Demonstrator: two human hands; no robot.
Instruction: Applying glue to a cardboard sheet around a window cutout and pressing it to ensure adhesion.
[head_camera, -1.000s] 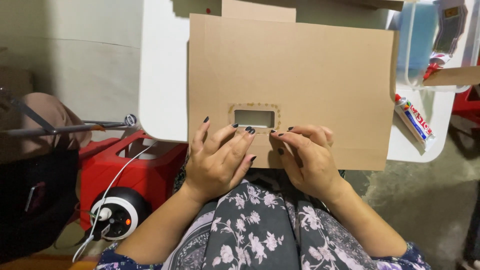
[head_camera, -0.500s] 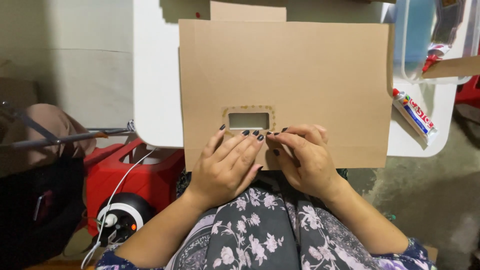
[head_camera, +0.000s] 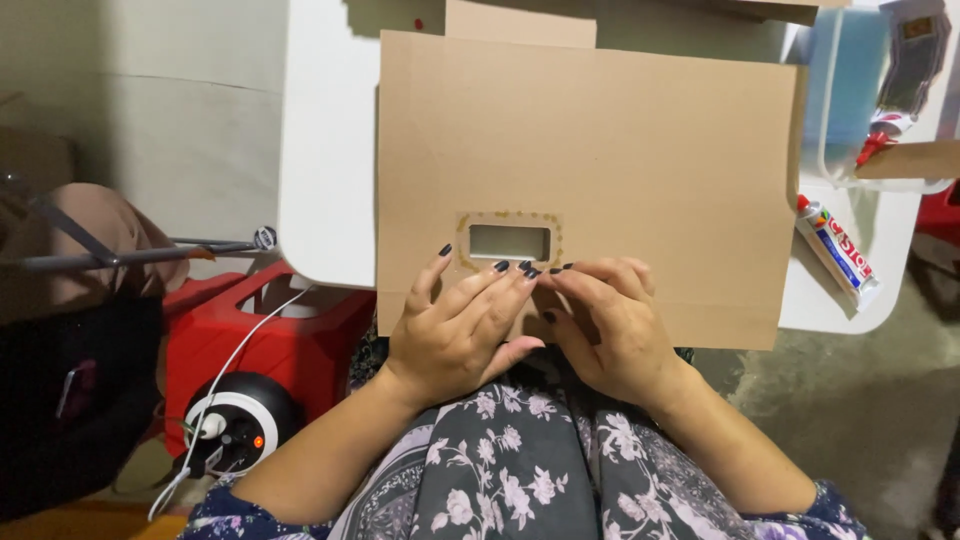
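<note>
A large brown cardboard sheet (head_camera: 620, 150) lies on a white table (head_camera: 325, 150), its near edge hanging over my lap. A small rectangular window (head_camera: 508, 242) is cut in it near the front, framed by a glued cardboard patch. My left hand (head_camera: 458, 325) presses flat on the sheet just below the window, fingers spread. Beside it, my right hand (head_camera: 605, 325) presses down too, its fingertips meeting those of the left under the window's right corner. Neither hand grips anything.
A glue tube (head_camera: 838, 252) lies on the table right of the sheet, next to a clear plastic container (head_camera: 860, 100). Left of my lap stand a red plastic stool (head_camera: 270, 330) and a round black-and-white device (head_camera: 235, 420) with a white cable.
My fingers have slid a little along the patch under the window. The view has shifted slightly; the sheet stays in place.
</note>
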